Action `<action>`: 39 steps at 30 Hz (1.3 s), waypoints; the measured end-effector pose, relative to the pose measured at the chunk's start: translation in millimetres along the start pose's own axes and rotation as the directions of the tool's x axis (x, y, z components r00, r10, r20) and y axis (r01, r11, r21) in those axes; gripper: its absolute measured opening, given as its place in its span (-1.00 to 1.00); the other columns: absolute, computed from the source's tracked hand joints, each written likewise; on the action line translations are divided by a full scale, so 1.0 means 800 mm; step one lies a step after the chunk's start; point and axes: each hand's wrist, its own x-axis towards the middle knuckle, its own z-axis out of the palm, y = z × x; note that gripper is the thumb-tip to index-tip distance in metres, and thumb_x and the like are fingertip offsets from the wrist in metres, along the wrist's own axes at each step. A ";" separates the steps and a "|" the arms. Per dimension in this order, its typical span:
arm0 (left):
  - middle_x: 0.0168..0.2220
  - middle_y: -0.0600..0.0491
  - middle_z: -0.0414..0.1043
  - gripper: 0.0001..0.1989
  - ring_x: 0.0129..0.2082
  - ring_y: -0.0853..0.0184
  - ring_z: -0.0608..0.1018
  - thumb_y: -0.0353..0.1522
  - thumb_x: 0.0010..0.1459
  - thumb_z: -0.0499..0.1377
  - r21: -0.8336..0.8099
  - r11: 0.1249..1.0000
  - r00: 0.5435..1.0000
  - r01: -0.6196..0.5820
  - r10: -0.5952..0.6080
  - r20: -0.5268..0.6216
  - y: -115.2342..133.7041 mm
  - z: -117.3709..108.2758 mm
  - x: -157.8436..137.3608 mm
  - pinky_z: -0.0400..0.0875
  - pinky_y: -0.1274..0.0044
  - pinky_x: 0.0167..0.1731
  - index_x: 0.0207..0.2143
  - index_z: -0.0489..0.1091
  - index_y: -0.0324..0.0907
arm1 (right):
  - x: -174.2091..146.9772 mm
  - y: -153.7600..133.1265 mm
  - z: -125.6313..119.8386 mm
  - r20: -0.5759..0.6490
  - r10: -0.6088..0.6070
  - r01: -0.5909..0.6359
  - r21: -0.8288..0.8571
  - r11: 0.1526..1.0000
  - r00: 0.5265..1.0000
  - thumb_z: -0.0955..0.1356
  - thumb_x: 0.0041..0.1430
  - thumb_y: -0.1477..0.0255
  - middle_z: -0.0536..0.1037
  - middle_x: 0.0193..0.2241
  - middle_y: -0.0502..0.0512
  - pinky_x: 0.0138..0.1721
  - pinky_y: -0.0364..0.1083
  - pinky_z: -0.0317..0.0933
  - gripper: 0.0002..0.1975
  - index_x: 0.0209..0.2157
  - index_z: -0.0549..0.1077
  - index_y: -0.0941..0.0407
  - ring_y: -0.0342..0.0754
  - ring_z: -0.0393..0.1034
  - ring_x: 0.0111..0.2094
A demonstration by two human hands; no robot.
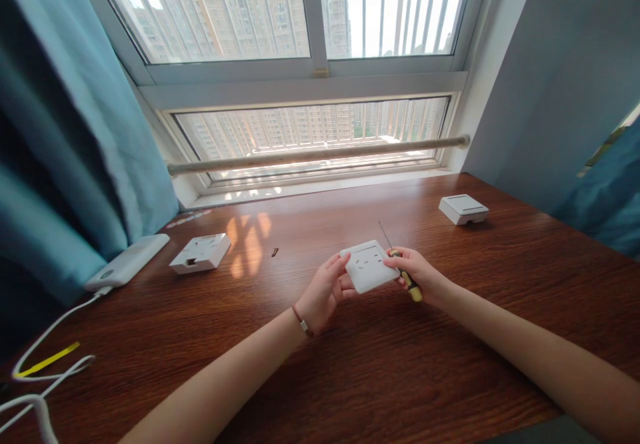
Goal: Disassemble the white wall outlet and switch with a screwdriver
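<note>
Left hand (324, 289) pinches the left edge of a white, square plastic socket plate (369, 269), held over the brown wood-grain table (360, 377). Right hand (416, 268) closed round a yellow-and-black, metal-shafted screwdriver (414, 291), thumb on the plate's right edge. White boxy plastic unit (463, 209) sits farther right.

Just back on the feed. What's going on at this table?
A person holds a white socket plate above the wooden table, the left hand at one side and the right hand at the other. The right hand also holds a screwdriver, its tip pointing away from the person. On the table, a white box sits toward the left and another white box toward the right. Something small, perhaps screws, lies between them.
</note>
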 end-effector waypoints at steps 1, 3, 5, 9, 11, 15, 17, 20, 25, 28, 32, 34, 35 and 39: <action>-0.27 -0.09 0.50 -0.64 -0.47 0.36 0.56 -0.17 0.13 0.10 -0.006 0.999 0.999 0.052 -0.052 -0.001 0.003 -0.002 0.001 0.41 0.61 -0.56 -0.15 0.35 -0.25 | 0.000 -0.002 -0.001 0.016 0.019 -0.019 0.021 1.000 1.000 0.42 -0.09 0.34 0.29 -0.70 -0.18 -0.81 -0.38 -0.06 -0.74 -0.41 0.29 0.14 -0.37 0.07 -0.78; -0.41 -0.04 0.49 -0.63 -0.57 0.43 0.51 -0.14 0.15 0.05 -0.010 0.991 0.991 0.131 -0.131 0.007 0.009 -0.006 0.002 0.35 0.65 -0.64 -0.24 0.39 -0.28 | 0.000 -0.005 -0.002 0.069 0.064 -0.067 0.041 0.997 0.996 0.41 -0.11 0.37 0.27 -0.70 -0.18 -0.82 -0.37 -0.10 -0.76 -0.42 0.30 0.16 -0.38 0.03 -0.79; -0.48 0.02 0.45 -0.67 -0.61 0.47 0.47 -0.19 0.14 0.07 0.004 0.987 0.986 0.159 -0.159 0.051 0.015 -0.008 0.002 0.31 0.69 -0.68 -0.28 0.40 -0.30 | 0.000 -0.006 -0.004 0.127 0.106 -0.111 0.031 0.993 0.986 0.40 -0.12 0.38 0.28 -0.71 -0.16 -0.82 -0.36 -0.13 -0.77 -0.42 0.33 0.18 -0.38 0.02 -0.79; -0.51 0.05 0.41 -0.75 -0.60 0.50 0.43 -0.33 0.04 0.19 0.092 0.986 0.972 0.142 -0.156 0.175 0.021 -0.004 -0.003 0.28 0.71 -0.69 -0.27 0.43 -0.36 | 0.000 -0.004 -0.004 0.182 0.142 -0.148 0.016 0.989 0.973 0.40 -0.13 0.39 0.29 -0.72 -0.14 -0.82 -0.34 -0.12 -0.79 -0.43 0.36 0.19 -0.36 0.02 -0.80; -0.55 0.06 0.38 -0.78 -0.63 0.51 0.40 -0.39 -0.01 0.23 0.138 0.983 0.972 0.122 -0.146 0.183 0.020 -0.001 -0.006 0.28 0.70 -0.69 -0.31 0.44 -0.39 | 0.000 -0.003 -0.002 0.171 0.134 -0.139 0.018 0.990 0.976 0.40 -0.11 0.37 0.29 -0.72 -0.13 -0.81 -0.33 -0.10 -0.79 -0.42 0.37 0.19 -0.35 0.03 -0.79; -0.50 -0.02 0.44 -0.82 -0.58 0.47 0.44 -0.44 -0.01 0.21 0.133 0.985 0.992 0.111 -0.118 0.042 0.014 0.002 -0.005 0.33 0.69 -0.65 -0.32 0.45 -0.39 | 0.001 -0.003 0.001 0.091 0.064 -0.067 0.034 0.997 0.994 0.36 0.00 0.24 0.27 -0.73 -0.13 -0.79 -0.34 -0.09 -0.73 -0.40 0.37 0.18 -0.33 0.05 -0.77; -0.41 -0.08 0.49 -0.81 -0.53 0.45 0.47 -0.45 0.01 0.19 0.106 0.989 0.995 0.103 -0.101 -0.024 0.011 0.001 -0.003 0.36 0.69 -0.61 -0.29 0.44 -0.38 | 0.003 -0.002 0.000 0.089 0.014 -0.018 0.039 0.999 0.996 0.35 0.02 0.23 0.23 -0.78 -0.16 -0.78 -0.33 -0.09 -0.71 -0.37 0.36 0.18 -0.33 0.02 -0.77; -0.31 -0.15 0.50 -0.80 -0.49 0.44 0.49 -0.45 0.02 0.18 0.097 0.992 0.996 0.083 -0.079 -0.044 0.011 -0.001 -0.001 0.39 0.68 -0.57 -0.27 0.44 -0.39 | 0.008 0.003 -0.005 0.102 -0.033 0.029 0.034 0.999 0.994 0.39 -0.02 0.28 0.22 -0.82 -0.19 -0.78 -0.33 -0.10 -0.70 -0.31 0.34 0.19 -0.33 -0.02 -0.79; -0.24 -0.16 0.49 -0.74 -0.45 0.39 0.53 -0.41 0.03 0.20 0.147 0.984 0.995 0.101 -0.096 -0.041 0.014 0.003 -0.005 0.44 0.64 -0.55 -0.19 0.40 -0.35 | 0.013 0.009 -0.009 0.068 -0.028 0.027 0.021 0.999 0.997 0.42 -0.08 0.30 0.27 -0.80 -0.18 -0.79 -0.33 -0.10 -0.63 -0.25 0.32 0.18 -0.33 0.02 -0.79; -0.21 -0.16 0.49 -0.69 -0.41 0.37 0.53 -0.44 -0.03 0.25 0.174 0.981 0.996 0.090 -0.084 -0.041 0.014 0.009 -0.009 0.45 0.63 -0.54 -0.17 0.39 -0.33 | 0.011 0.008 -0.006 0.055 -0.042 0.041 0.020 0.999 0.998 0.43 -0.09 0.27 0.25 -0.79 -0.21 -0.79 -0.33 -0.09 -0.61 -0.25 0.30 0.16 -0.33 0.02 -0.79; -0.25 -0.14 0.49 -0.71 -0.44 0.42 0.52 -0.47 -0.06 0.25 0.180 0.982 0.998 0.047 -0.037 -0.054 0.032 0.005 -0.009 0.44 0.66 -0.50 -0.22 0.41 -0.34 | 0.006 0.002 -0.001 0.044 -0.071 0.070 0.022 0.997 0.996 0.42 -0.07 0.20 0.36 -0.68 -0.14 -0.81 -0.33 -0.07 -0.60 -0.28 0.28 0.13 -0.33 0.07 -0.76; -0.29 -0.11 0.49 -0.74 -0.47 0.46 0.51 -0.46 -0.06 0.26 0.235 0.972 0.997 -0.025 0.041 -0.065 0.055 -0.009 -0.006 0.41 0.69 -0.51 -0.25 0.42 -0.34 | 0.005 0.001 0.001 0.042 -0.086 0.085 0.021 0.996 0.995 0.41 -0.05 0.19 0.45 -0.53 -0.05 -0.82 -0.33 -0.05 -0.59 -0.25 0.28 0.13 -0.34 0.11 -0.74; -0.31 -0.09 0.49 -0.75 -0.48 0.46 0.50 -0.45 -0.07 0.27 0.275 0.959 0.992 -0.075 0.100 -0.081 0.070 -0.021 -0.004 0.40 0.69 -0.52 -0.26 0.42 -0.34 | 0.004 0.001 0.001 0.042 -0.092 0.092 0.015 0.996 0.995 0.41 -0.03 0.19 0.47 -0.47 -0.02 -0.82 -0.32 -0.03 -0.60 -0.24 0.28 0.13 -0.34 0.12 -0.73; -0.34 -0.04 0.49 -0.74 -0.47 0.46 0.51 -0.44 -0.08 0.28 0.432 0.879 0.886 -0.201 0.352 -0.303 0.132 -0.088 0.000 0.40 0.67 -0.48 -0.27 0.42 -0.31 | 0.006 0.005 -0.002 0.040 -0.080 0.080 -0.003 0.997 0.996 0.41 -0.02 0.20 0.45 -0.48 -0.03 -0.82 -0.31 -0.01 -0.61 -0.24 0.29 0.13 -0.33 0.13 -0.73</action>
